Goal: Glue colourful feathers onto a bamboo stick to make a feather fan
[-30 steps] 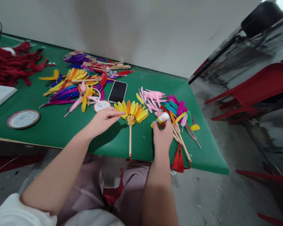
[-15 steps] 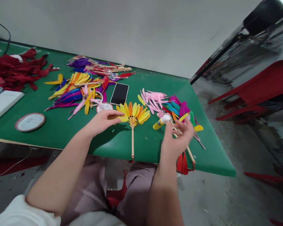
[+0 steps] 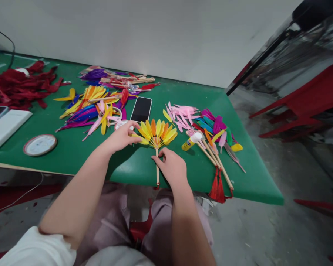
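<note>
A feather fan (image 3: 157,135) with yellow and orange feathers lies on the green table, its thin wooden handle pointing towards me. At its left side my left hand (image 3: 123,137) is closed, pinching a yellow feather (image 3: 141,139) at the fan's lower left edge. My right hand (image 3: 172,166) has its thumb and fingers closed around the upper part of the handle, just under the feathers. A yellow glue stick (image 3: 192,141) with a white cap stands to the right of that hand. Beyond it lie more wooden fan handles (image 3: 215,159) with red tassels (image 3: 218,186).
Pink feathers (image 3: 183,112) and other coloured ones lie at the right. A phone (image 3: 141,109) is behind the fan. Feather bundles (image 3: 94,107), a tape roll (image 3: 40,145), a white box (image 3: 9,127) and dark red cloth strips (image 3: 23,87) occupy the left. A red chair (image 3: 305,99) stands beyond the table.
My right hand has moved left from the wooden handles by the glue stick to the fan's handle and closed on it. My left hand stays at the fan's left edge.
</note>
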Demonstrator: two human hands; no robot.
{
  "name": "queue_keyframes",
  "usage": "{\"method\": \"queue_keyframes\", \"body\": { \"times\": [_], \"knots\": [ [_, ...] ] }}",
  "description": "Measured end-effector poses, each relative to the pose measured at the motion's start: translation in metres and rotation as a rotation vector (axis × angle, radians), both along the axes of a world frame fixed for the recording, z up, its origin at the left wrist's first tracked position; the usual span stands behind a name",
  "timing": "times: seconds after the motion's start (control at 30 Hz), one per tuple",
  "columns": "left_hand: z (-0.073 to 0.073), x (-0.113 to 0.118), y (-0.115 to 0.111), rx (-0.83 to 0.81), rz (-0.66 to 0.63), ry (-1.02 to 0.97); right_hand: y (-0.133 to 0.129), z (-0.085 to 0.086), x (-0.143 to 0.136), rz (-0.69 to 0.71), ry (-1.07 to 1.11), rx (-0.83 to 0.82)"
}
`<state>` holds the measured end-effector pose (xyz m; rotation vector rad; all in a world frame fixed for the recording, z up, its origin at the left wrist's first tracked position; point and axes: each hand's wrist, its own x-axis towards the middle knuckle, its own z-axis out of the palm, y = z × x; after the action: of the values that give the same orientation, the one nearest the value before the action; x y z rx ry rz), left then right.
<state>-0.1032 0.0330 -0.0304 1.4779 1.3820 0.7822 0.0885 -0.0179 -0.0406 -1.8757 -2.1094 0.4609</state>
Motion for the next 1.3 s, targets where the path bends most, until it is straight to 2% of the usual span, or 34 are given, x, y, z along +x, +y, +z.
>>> {"method": "queue_keyframes", "body": {
  "times": [0.2, 0.4, 0.47, 0.57, 0.67, 0.8, 0.9, 1.1, 1.3],
  "knots": [
    [-0.004, 0.0, 0.004, -0.016, 0.004, -0.031, -0.001, -0.001, 0.002, 0.011, 0.01, -0.005],
    [0.0, -0.003, 0.001, 0.02, -0.045, -0.013, -0.001, -0.002, 0.004, 0.009, 0.064, -0.019],
    [0.003, -0.004, -0.003, 0.095, -0.067, -0.037, -0.001, -0.002, 0.005, -0.016, 0.156, 0.013],
    [0.008, -0.005, -0.009, 0.235, -0.089, -0.039, -0.002, 0.001, 0.005, -0.079, 0.398, 0.213],
    [0.012, -0.004, -0.016, 0.472, -0.102, 0.12, -0.002, 0.006, 0.004, -0.113, 0.625, 0.385],
    [0.019, -0.003, -0.023, 0.816, -0.135, 0.294, -0.001, 0.008, 0.005, -0.116, 0.768, 0.454],
    [0.022, -0.003, -0.026, 0.964, -0.138, 0.31, -0.001, 0.006, 0.007, -0.137, 0.845, 0.463],
    [0.022, -0.002, -0.027, 1.027, -0.133, 0.326, 0.0, 0.005, 0.008, -0.099, 0.9, 0.416],
    [0.019, 0.002, -0.026, 1.049, -0.178, 0.42, -0.001, 0.008, 0.002, 0.055, 0.764, 0.401]
  ]
}}
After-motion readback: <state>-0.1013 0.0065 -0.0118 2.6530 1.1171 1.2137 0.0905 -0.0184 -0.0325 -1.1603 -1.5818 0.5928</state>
